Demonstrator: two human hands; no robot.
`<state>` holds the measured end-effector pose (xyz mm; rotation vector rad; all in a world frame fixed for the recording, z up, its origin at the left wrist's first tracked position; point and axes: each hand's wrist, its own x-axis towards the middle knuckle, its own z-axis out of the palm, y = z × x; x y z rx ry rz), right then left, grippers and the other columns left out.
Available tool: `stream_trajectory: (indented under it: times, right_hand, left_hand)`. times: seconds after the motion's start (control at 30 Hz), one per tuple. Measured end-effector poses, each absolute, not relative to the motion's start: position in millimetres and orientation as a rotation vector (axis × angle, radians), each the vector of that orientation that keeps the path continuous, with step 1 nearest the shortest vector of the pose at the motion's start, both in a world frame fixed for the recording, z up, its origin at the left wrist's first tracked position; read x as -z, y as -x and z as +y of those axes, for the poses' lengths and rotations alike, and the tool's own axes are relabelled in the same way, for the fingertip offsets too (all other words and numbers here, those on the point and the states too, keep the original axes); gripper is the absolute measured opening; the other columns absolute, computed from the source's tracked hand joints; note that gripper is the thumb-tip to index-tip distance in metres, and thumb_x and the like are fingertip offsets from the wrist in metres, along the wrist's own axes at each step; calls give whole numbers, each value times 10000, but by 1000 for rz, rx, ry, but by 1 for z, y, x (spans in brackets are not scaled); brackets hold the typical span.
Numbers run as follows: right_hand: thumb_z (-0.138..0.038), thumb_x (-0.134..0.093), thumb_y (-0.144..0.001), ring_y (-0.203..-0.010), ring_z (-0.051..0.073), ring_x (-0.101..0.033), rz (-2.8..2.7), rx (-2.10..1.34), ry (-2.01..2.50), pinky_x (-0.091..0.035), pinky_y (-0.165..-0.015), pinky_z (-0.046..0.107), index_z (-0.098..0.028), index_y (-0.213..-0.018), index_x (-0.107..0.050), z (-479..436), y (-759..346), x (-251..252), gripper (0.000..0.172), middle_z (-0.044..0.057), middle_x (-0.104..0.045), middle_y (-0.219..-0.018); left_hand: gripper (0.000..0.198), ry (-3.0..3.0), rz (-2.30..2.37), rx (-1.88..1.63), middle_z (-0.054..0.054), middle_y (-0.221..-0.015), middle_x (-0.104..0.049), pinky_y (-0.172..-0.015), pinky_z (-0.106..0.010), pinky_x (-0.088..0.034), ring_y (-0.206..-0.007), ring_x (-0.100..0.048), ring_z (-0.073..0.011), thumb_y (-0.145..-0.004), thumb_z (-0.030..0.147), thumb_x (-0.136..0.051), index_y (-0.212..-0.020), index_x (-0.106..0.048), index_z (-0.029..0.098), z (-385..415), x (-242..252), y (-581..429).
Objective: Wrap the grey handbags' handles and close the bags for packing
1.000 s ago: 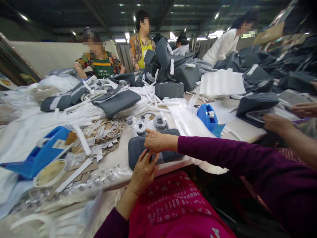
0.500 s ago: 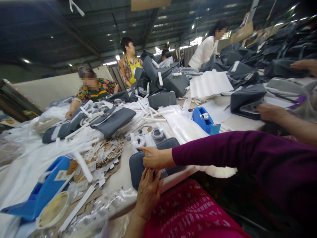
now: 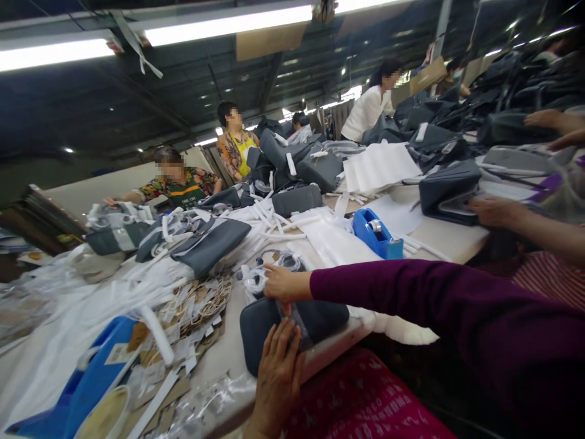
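A dark blue-grey handbag [image 3: 258, 329] lies at the near table edge, its wrapped handles [image 3: 256, 279] pointing away from me. My left hand [image 3: 278, 353] rests on its near side, fingers stretched out and flat. Above the bag's top is my right hand [image 3: 286, 285], in a purple sleeve; its index finger points left and the other fingers are bent down, pinching a clear plastic strip [image 3: 301, 323] that runs across the bag. The fingertips of both hands nearly meet.
Blue tape dispensers stand beyond the bag [image 3: 375, 235] and at the near left [image 3: 98, 372]. String tags [image 3: 201, 311], white foam tubes [image 3: 158, 335] and piled handbags [image 3: 210, 244] cover much of the table. A co-worker's hand [image 3: 498, 212] holds a bag at right; other people stand behind.
My view has tilted up slightly. My right hand's lower fingers now reach down to the strip, and my left hand lies a little lower. A co-worker at left now holds a bag by its wrapped handles.
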<state>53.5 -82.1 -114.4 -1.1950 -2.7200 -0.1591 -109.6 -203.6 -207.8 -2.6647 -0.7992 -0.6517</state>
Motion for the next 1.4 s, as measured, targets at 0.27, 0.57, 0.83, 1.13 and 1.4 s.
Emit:
stream_trajectory:
  times: [0.27,0.57,0.83,1.13,1.4]
  right_hand:
    - [-385,-708,-732,-1069,292,-491,-2524,276,1288,-299,-998,473,-132,-999,-638,-89,-93,106,374,132,-610,-1077]
    - [-242,-684,-727,-1318,309,-331,-2419,110,1336,-131,-1122,491,-119,-1292,-490,-88,-86,131,609,176,-433,-1397]
    - [-136,-479,-826,-1163,224,-475,-1739,-205,1481,-362,-1021,375,-171,-1168,-578,-116,-111,128,357,103,-557,-1219]
    - [-325,-585,-755,-1300,240,-400,-1457,-511,1577,-265,-1139,397,-177,-1347,-444,-166,-131,173,626,102,-469,-1371]
    - [-432,-688,-667,-1230,294,-507,-1171,-916,1579,-357,-1081,441,-178,-1413,-368,-162,-140,169,850,122,-545,-1315]
  left_hand:
    - [559,2653,-731,622,-86,-1455,-445,-1100,-432,-384,-1381,-344,-227,-870,130,-492,-1414,-369,156,-204,205,111]
    - [563,2663,-721,588,-102,-1448,-453,-1086,-428,-407,-1381,-347,-234,-861,137,-497,-1410,-373,128,-203,204,111]
    - [585,2614,-725,520,-106,-1492,-386,-1082,-388,-405,-1402,-305,-234,-856,159,-500,-1421,-354,114,-200,205,115]
    - [517,2647,-1021,941,-102,-1547,-258,-1028,-565,-391,-1400,-272,-356,-860,243,-516,-1360,-453,358,-197,213,121]
    - [599,2558,-2452,1987,-145,-1245,-613,-1052,-496,-410,-1222,-525,-321,-737,480,-671,-1223,-576,143,-128,183,160]
